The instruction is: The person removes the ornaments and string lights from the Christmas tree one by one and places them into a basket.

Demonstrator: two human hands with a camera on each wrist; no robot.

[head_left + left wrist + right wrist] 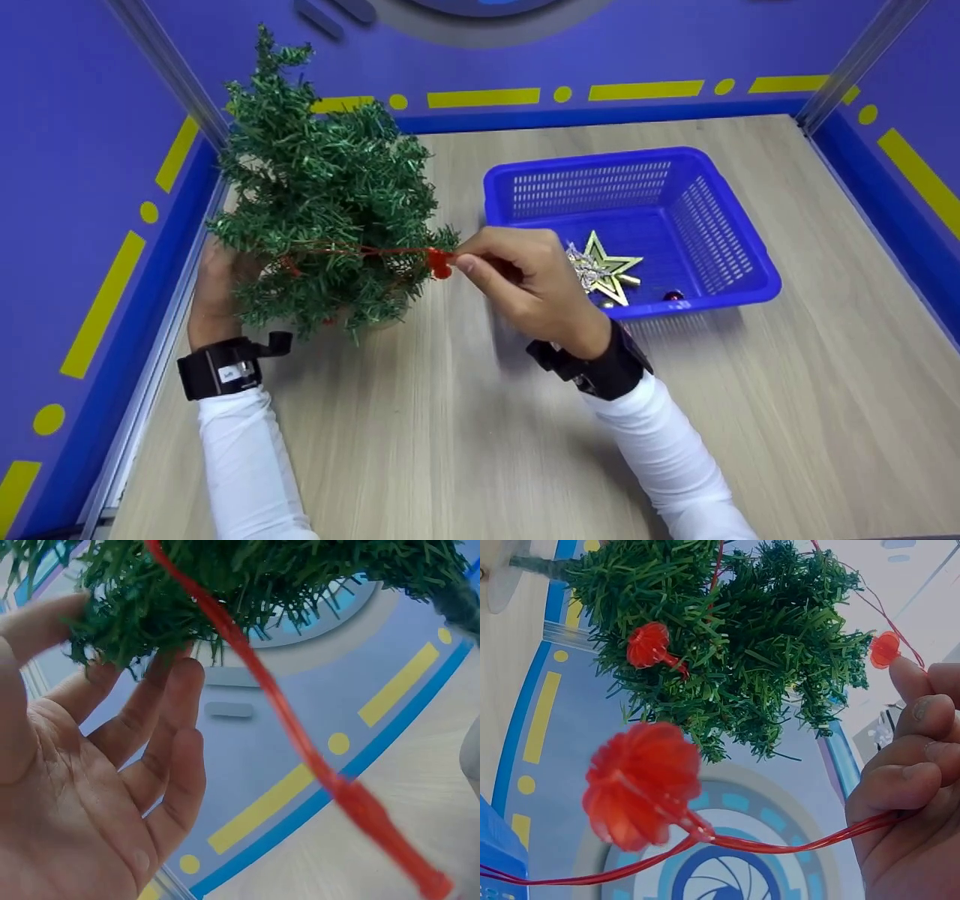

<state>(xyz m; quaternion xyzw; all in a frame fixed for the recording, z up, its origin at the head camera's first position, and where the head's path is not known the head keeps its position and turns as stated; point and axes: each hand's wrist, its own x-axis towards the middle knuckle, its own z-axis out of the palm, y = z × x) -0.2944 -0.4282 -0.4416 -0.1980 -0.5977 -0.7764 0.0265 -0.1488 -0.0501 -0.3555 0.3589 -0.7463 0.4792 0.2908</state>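
Note:
A small green artificial Christmas tree (330, 172) stands at the left of the table. My left hand (217, 281) is at its lower left side. In the left wrist view the thumb and fingers (180, 701) lie on either side of a branch tip (127, 637), partly hidden by needles. My right hand (536, 281) pinches a red light string (397, 250) beside a red pumpkin-shaped bulb (440, 264), and the string stretches across the front of the tree. In the right wrist view another red bulb (645, 784) dangles near the camera, and one more bulb (648, 645) lies against the branches.
A blue plastic basket (739, 225) stands right of the tree, behind the right hand. Inside are a gold star (611, 268), a silvery ornament (581, 266) and a small red ball (673, 295). Blue panels (480, 67) with yellow marks border the wooden table (465, 435).

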